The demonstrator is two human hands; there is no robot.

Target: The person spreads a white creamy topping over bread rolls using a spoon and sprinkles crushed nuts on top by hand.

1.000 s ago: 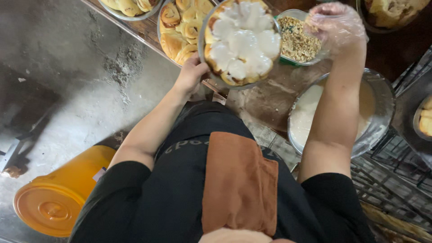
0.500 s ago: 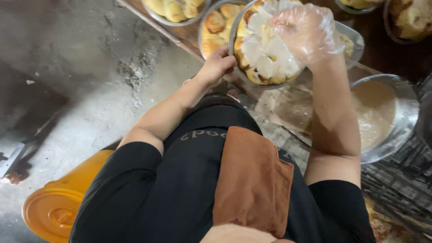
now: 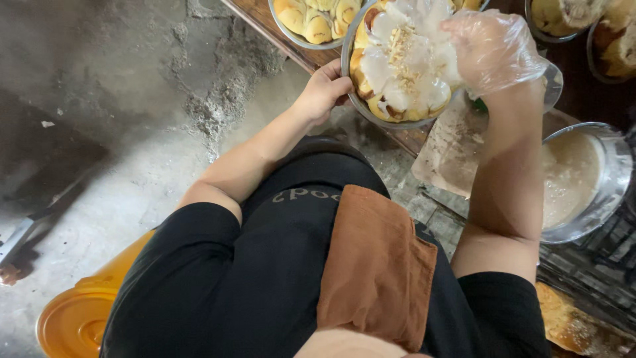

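My left hand [image 3: 324, 93] grips the near rim of a round foil pan [image 3: 356, 99] of baked rolls covered with white icing [image 3: 405, 63]. Chopped nuts lie scattered on the icing near the pan's middle. My right hand [image 3: 493, 50], in a clear plastic glove, hovers over the right side of that pan with its fingers bunched together. What the gloved fingers hold is hidden. The pan rests at the edge of a wooden table [image 3: 291, 50].
A second pan of plain golden rolls [image 3: 311, 20] sits behind. A metal bowl of pale icing [image 3: 583, 179] stands at the right, beside brown paper [image 3: 450, 152]. More pans of rolls [image 3: 596, 26] at top right. An orange bucket lid [image 3: 73, 318] lies on the concrete floor.
My gloved right hand came from the nut container to above the iced pan, and nuts now lie on the icing. The left hand stayed on the rim.
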